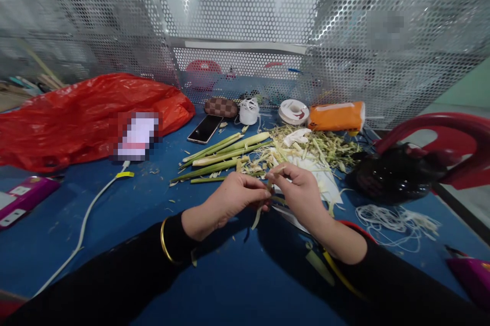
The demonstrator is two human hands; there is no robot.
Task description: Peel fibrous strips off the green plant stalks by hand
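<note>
Between the fingertips of both hands is a thin, pale green strip of plant stalk, its loose end hanging down. My left hand pinches it from the left, thumb and forefinger together. From the right, my right hand also pinches it, close to the left fingertips. Long green stalks lie just beyond my left hand. Past my right hand spreads a heap of shredded green strips, partly over white paper. A shiny blade lies under my right wrist, with red and yellow handle parts partly hidden by the forearm.
Red plastic bag, lit phone on a white cable at left. Farther back: dark phone, checked case, string ball, white spool, orange packet. At right: black bag, tangled white cord.
</note>
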